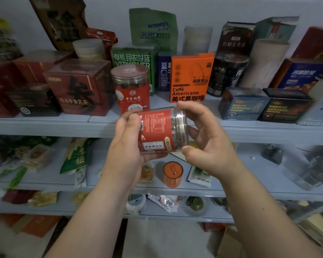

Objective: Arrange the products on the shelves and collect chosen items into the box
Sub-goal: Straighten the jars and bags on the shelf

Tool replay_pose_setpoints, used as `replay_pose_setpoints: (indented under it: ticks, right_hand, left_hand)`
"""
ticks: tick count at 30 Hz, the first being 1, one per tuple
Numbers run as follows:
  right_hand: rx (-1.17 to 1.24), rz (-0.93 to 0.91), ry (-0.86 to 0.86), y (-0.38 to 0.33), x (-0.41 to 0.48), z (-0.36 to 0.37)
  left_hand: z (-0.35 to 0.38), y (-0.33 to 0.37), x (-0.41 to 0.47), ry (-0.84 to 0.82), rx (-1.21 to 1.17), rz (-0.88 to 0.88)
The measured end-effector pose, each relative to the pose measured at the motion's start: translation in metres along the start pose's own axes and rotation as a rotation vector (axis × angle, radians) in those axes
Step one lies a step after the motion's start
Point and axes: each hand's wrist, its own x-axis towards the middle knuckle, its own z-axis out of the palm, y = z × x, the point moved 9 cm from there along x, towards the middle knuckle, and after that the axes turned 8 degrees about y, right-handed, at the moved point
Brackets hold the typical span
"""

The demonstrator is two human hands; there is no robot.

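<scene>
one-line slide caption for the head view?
Both hands, left hand and right hand, hold a red-labelled jar sideways before a matching jar upright on the shelf.

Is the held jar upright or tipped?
Tipped. The jar lies nearly sideways between the left hand and right hand, lid pointing right. The matching shelf jar stands upright.

Reds, orange and green on pale grey-blue shelves (45, 125)

The held jar (161, 130) wears a red label with white panels and a barcode; its standing twin (131, 88) matches. The coffee box (190, 77) is orange with black lettering; the pouch (154, 27) green, lettered blue and white.
</scene>
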Motion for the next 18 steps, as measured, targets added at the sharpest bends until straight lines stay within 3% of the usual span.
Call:
replay_pose_setpoints:
  ticks: [3, 7, 12, 16, 18]
  right_hand:
    - [-0.07, 0.016, 0.02, 0.002, 0.001, -0.004]
    - [-0.191, 0.169, 0.004, 0.018, 0.006, -0.013]
    - [-0.196, 0.115, -0.098, 0.01, 0.003, -0.009]
    - [-0.278, 0.209, -0.014, 0.018, 0.009, -0.019]
    - [-0.262, 0.211, -0.053, 0.018, 0.008, -0.014]
  left_hand:
    - [0.0, 0.001, 0.001, -0.004, 0.011, 0.008]
    - [-0.001, 0.003, 0.0, 0.003, 0.021, 0.024]
    - [-0.004, 0.002, 0.004, 0.02, 0.013, 0.019]
    - [-0.004, 0.003, 0.005, 0.017, 0.031, 0.03]
    - [-0.005, 0.002, 0.006, 0.023, 0.019, 0.024]
